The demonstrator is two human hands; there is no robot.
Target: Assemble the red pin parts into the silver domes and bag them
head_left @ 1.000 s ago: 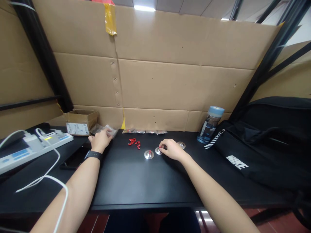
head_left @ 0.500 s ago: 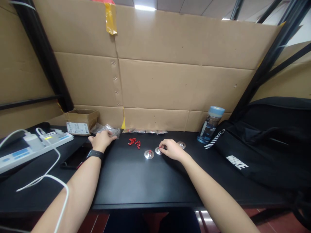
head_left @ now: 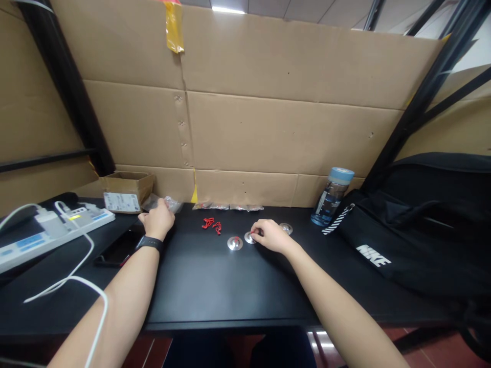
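My left hand [head_left: 157, 222], with a black watch band on its wrist, is at the crumpled clear plastic bag [head_left: 174, 204] at the back left; its fingertips are partly hidden. Over the middle of the table, my right hand [head_left: 268, 235] pinches the red piece on top of a small silver disc [head_left: 249, 237], which rests on the table. Another silver disc [head_left: 235, 244] with a red piece lies just to the left, and a third disc [head_left: 286, 228] lies behind my right hand. Red cords [head_left: 212, 225] lie between my two hands.
A power strip [head_left: 23, 250], a dark phone [head_left: 118, 249] and an open cardboard box [head_left: 125, 193] are on the left. Flat clear packets [head_left: 228, 207] lie along the cardboard wall [head_left: 245, 128]. A bottle [head_left: 332, 197] and a black bag [head_left: 414, 240] stand on the right.
My left hand has drawn in its fingers and shifted slightly left, uncovering more of the plastic bag. My right hand stays at the same disc.
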